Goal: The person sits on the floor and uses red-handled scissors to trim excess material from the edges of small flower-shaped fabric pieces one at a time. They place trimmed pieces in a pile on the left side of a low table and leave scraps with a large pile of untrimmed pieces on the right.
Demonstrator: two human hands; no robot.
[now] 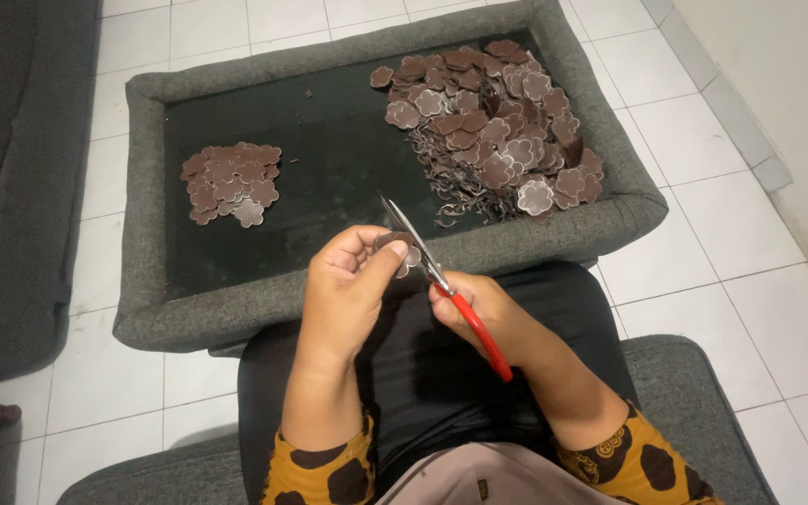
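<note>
My left hand [355, 285] pinches a small brown flower-shaped piece [402, 252] between thumb and fingers, above my lap. My right hand [488, 313] grips red-handled scissors [441, 281], whose open blades point up and left and meet the piece. In front of me lies a grey padded tray [189, 318] with a black inside. A small pile of trimmed brown flower pieces [231, 180] sits at its left. A larger heap of flower pieces with curled brown offcuts [493, 122] fills its right.
The tray rests on a white tiled floor [703, 243]. A dark grey cushion [11, 187] lies at the far left. I sit on a grey cushion [694, 402], black cloth over my lap. A white wall base [778, 112] runs along the right.
</note>
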